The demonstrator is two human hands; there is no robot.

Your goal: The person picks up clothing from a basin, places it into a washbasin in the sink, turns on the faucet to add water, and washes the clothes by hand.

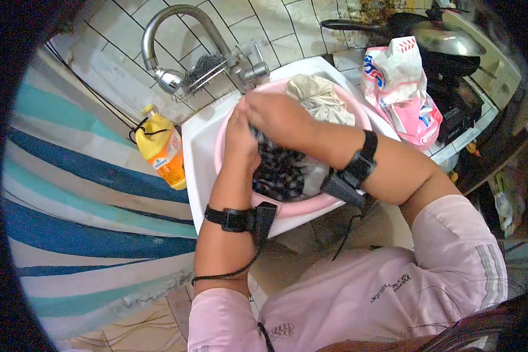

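Black-and-white patterned cloth (277, 171), one piece, wet-looking and bunched, inside a pink basin (317, 205) set in the white sink (200, 146). Position: on the body side of the fingers and to their right, its upper left part reaching up to the hands. Long axis: roughly from the fingers back toward the wearer, slightly rightward; folds leave the true length uncertain. Left hand (244, 132): the nearer, beside the cloth's left edge, forearm almost in line with that axis. Right hand (274, 115): beyond the cloth, forearm crossing from the right above the basin. Fingers: both sets brought together near the basin's far left rim, largely hidden; whether open, closed or gripping cloth, cannot tell. Adjacent: pale cloth (320, 97), one, at the basin's far side, beyond the right forearm.
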